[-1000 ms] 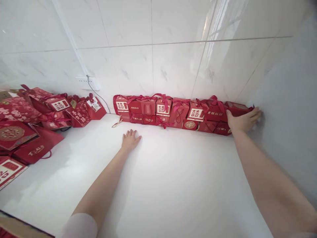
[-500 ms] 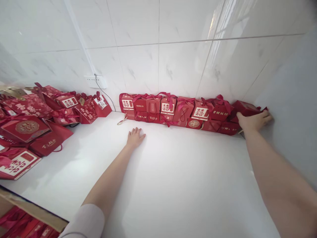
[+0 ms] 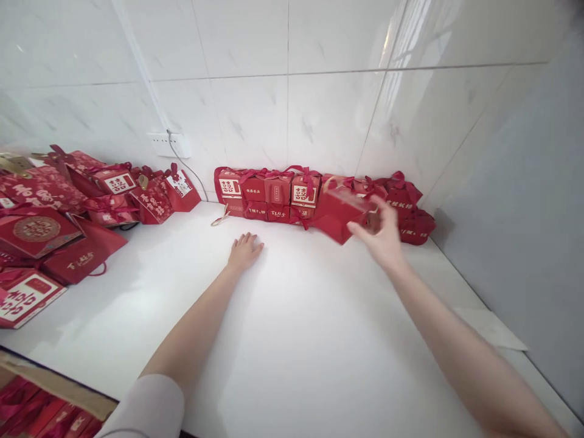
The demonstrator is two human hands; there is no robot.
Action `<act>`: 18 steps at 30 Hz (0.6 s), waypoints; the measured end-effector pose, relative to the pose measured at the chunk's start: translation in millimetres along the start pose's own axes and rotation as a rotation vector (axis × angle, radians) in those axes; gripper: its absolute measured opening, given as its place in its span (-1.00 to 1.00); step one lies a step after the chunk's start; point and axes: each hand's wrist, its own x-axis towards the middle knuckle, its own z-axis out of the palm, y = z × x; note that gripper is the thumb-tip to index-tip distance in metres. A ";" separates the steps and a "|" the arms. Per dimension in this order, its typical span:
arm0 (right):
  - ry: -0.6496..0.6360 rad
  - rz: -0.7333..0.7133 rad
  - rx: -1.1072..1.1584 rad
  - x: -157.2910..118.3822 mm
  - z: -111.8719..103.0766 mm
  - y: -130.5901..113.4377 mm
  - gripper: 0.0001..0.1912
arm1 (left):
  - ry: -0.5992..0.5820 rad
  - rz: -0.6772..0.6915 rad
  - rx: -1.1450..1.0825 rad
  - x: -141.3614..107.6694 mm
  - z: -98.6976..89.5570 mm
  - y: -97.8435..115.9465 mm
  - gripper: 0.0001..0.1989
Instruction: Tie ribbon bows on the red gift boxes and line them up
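Observation:
My right hand grips a red gift box at its right end, and the box is tilted and slightly blurred. It hangs in front of a two-layer row of red gift boxes along the wall, hiding part of that row. Ribbons and white or gold lettering show on the boxes. My left hand rests flat on the white table, fingers spread, in front of the row's left part and touching no box.
More red gift boxes and bags are piled on the left of the table. A wall socket with a grey cable sits behind them. Below the table's left edge, red boxes fill an open carton. A grey panel borders the right.
My right hand has taken the red gift box from the row's right end and carried it left, in front of the row. My left hand has stayed on the table.

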 end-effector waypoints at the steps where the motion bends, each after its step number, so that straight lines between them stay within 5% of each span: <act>1: -0.134 0.073 0.159 -13.5 17.6 1.6 -0.21 | 0.005 0.018 -0.041 -4.4 -1.7 1.9 -0.41; 3: -0.334 0.226 0.356 -38.7 46.4 9.9 -0.32 | 0.016 0.070 -0.135 -14.2 -5.2 6.9 -0.39; 6: -0.451 0.308 0.446 -68.5 70.6 24.6 -0.36 | 0.029 0.201 -0.296 -27.3 -6.8 18.0 -0.32; 11: -0.439 0.258 0.495 -89.2 76.3 37.3 -0.28 | -0.042 0.541 -0.771 -38.7 6.4 44.2 -0.27; 18: -0.487 0.247 0.532 -92.8 82.1 37.8 -0.30 | -0.174 0.596 -0.857 -46.7 24.1 64.4 -0.33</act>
